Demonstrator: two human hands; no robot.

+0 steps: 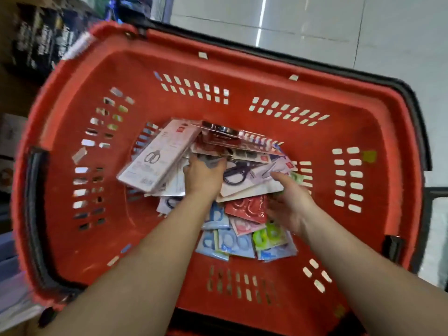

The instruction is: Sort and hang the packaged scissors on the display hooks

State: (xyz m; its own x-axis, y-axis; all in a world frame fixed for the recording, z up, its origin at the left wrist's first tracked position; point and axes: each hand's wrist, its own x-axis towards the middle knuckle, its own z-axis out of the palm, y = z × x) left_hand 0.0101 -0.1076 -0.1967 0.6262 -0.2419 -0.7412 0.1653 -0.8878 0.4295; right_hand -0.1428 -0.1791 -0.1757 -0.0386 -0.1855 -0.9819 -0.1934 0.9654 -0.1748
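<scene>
Two bare forearms reach down into a red basket [242,52], whose black handles [36,214] are folded down along its rim. It stands on a pale tiled floor [315,20].

A loose pile of scissor packs [218,146] covers the middle of the basket bottom and runs toward its near wall. The left hand [203,178] is on the middle of the pile, back up, fingers bent down, their tips buried among the cards. I cannot tell whether they have closed on one.

The right hand [288,202] is at the pile's right edge. Its thumb lies flat on top of the black-scissors pack [244,175], at that card's near right corner, and the fingers curl beneath it, so the hand pinches the card.

A large white pack [157,156] leans tilted at the pile's left side, just beside the left hand. A red pack [247,207] lies between the two wrists. Blue packs [232,243] and a green pack [269,235] overlap one another nearest the near wall.
</scene>
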